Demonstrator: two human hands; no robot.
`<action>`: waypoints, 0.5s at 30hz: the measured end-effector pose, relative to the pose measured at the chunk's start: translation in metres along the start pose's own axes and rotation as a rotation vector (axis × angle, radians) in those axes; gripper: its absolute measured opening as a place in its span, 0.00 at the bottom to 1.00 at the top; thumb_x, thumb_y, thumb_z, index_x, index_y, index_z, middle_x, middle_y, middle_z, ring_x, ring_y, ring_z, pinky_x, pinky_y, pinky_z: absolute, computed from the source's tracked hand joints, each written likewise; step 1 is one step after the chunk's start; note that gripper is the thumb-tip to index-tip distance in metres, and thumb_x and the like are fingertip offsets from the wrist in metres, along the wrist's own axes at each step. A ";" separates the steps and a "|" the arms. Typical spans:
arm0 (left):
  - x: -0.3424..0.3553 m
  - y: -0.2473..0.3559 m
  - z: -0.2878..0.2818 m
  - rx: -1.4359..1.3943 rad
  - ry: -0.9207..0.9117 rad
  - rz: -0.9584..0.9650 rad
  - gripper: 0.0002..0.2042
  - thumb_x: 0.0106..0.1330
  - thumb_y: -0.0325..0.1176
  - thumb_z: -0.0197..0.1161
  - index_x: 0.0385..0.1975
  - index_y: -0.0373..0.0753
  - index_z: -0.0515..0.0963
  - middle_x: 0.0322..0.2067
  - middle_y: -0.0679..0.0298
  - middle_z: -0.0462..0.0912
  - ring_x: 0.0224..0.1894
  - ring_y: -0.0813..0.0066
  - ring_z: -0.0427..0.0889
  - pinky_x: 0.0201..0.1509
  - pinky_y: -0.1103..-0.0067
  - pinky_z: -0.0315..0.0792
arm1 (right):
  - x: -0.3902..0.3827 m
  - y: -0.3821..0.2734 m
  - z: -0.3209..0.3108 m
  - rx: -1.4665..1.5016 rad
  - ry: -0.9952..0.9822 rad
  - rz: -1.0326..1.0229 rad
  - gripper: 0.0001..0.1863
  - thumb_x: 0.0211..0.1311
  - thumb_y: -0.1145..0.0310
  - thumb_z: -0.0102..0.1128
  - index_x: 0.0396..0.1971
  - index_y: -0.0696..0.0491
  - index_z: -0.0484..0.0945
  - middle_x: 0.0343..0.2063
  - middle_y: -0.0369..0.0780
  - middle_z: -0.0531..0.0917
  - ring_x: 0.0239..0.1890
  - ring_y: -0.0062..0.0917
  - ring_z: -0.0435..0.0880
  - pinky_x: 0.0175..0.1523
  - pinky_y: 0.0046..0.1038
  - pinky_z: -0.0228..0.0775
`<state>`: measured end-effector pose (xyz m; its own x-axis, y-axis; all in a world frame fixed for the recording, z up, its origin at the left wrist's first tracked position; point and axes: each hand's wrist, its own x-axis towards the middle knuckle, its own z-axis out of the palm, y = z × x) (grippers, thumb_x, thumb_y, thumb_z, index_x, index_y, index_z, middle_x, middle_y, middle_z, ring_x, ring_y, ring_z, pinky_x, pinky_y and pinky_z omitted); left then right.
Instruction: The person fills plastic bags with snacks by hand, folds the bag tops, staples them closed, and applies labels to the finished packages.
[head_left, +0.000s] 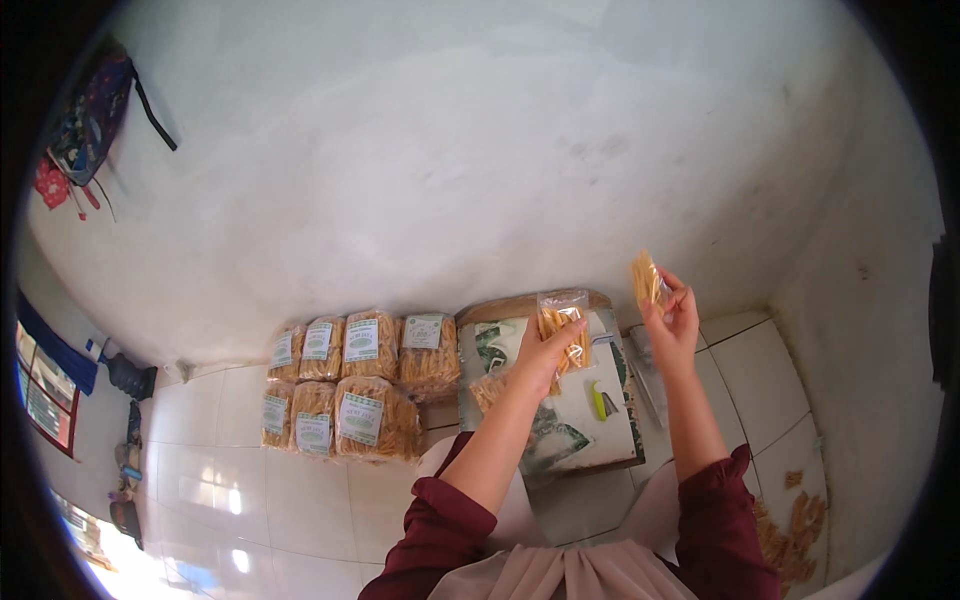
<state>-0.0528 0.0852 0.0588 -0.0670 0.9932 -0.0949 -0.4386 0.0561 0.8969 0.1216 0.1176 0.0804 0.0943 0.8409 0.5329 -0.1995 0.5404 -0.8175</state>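
Wall: pale, beyond both hands.
Low table: white-and-green top, beneath the left hand.
Labelled packs: seven showing, two rows, left of the left hand.
Scattered sticks: on the floor, right of the right forearm.
Left hand: curled, thumb across a clear packet of golden sticks.
Right hand: fingers and thumb pinched around a stick bundle.
Green tool: on the table, between the forearms.

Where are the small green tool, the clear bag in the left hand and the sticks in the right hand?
Small green tool (pixel 599 401): head view, on its green body.
Clear bag (pixel 563 315) in the left hand (pixel 545 353): head view, upper part.
Sticks (pixel 645 280) in the right hand (pixel 676 319): head view, exposed upper part.
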 end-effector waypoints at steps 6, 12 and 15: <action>0.000 -0.022 0.017 -0.026 0.047 0.016 0.31 0.55 0.44 0.67 0.51 0.34 0.61 0.43 0.60 0.73 0.44 0.75 0.74 0.45 0.79 0.71 | -0.045 -0.006 0.012 -0.471 -0.450 -0.231 0.22 0.47 0.76 0.58 0.45 0.57 0.65 0.54 0.51 0.67 0.59 0.42 0.66 0.59 0.32 0.60; -0.006 -0.025 0.016 0.016 0.054 0.055 0.31 0.55 0.44 0.67 0.51 0.34 0.59 0.43 0.60 0.72 0.44 0.74 0.74 0.45 0.79 0.72 | -0.050 -0.008 0.005 -0.348 -0.631 -0.179 0.36 0.50 0.68 0.59 0.59 0.56 0.56 0.62 0.50 0.54 0.66 0.42 0.50 0.64 0.40 0.49; -0.004 -0.021 0.013 -0.013 -0.001 -0.014 0.31 0.55 0.39 0.67 0.53 0.34 0.58 0.44 0.60 0.72 0.45 0.74 0.74 0.45 0.77 0.73 | -0.050 -0.003 0.005 -0.195 -0.704 -0.024 0.41 0.54 0.61 0.58 0.64 0.54 0.46 0.65 0.49 0.47 0.68 0.41 0.45 0.67 0.40 0.41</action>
<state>-0.0322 0.0809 0.0462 -0.0603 0.9924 -0.1071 -0.4513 0.0686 0.8897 0.1122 0.0743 0.0573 -0.5661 0.6461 0.5120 -0.0218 0.6092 -0.7927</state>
